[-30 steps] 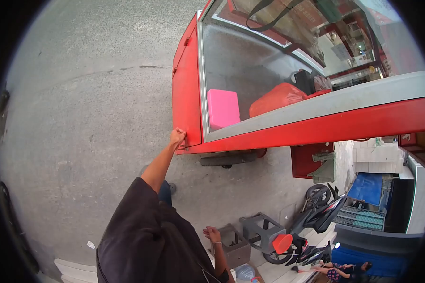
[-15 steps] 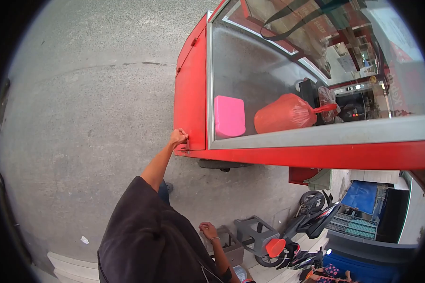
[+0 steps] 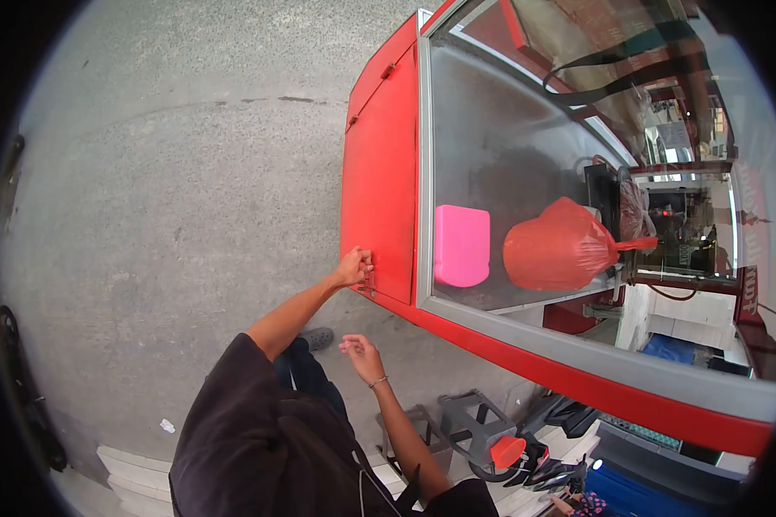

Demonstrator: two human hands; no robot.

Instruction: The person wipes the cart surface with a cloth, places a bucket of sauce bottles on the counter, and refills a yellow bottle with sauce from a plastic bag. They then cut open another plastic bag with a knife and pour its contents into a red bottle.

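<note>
My left hand (image 3: 353, 268) is closed on a small metal latch (image 3: 368, 288) at the lower edge of the red side panel (image 3: 381, 189) of a cart. Just below and apart from the cart, my right hand (image 3: 363, 355) is held in the air, its fingers loosely bent and slightly apart with nothing in them; a bracelet is on that wrist. Behind the cart's glass are a pink box (image 3: 462, 246) and a tied red plastic bag (image 3: 556, 246).
Gray pavement (image 3: 190, 233) lies left of the cart. Gray plastic stools (image 3: 476, 426), one beside a red-orange object (image 3: 508, 451), and parked motorbikes (image 3: 569, 416) are at the lower right. Part of another person (image 3: 588, 505) shows at the bottom right edge.
The cart appears further right and turned in view. My right hand has risen toward the cart and its fingers have loosened. My left hand has stayed at the latch.
</note>
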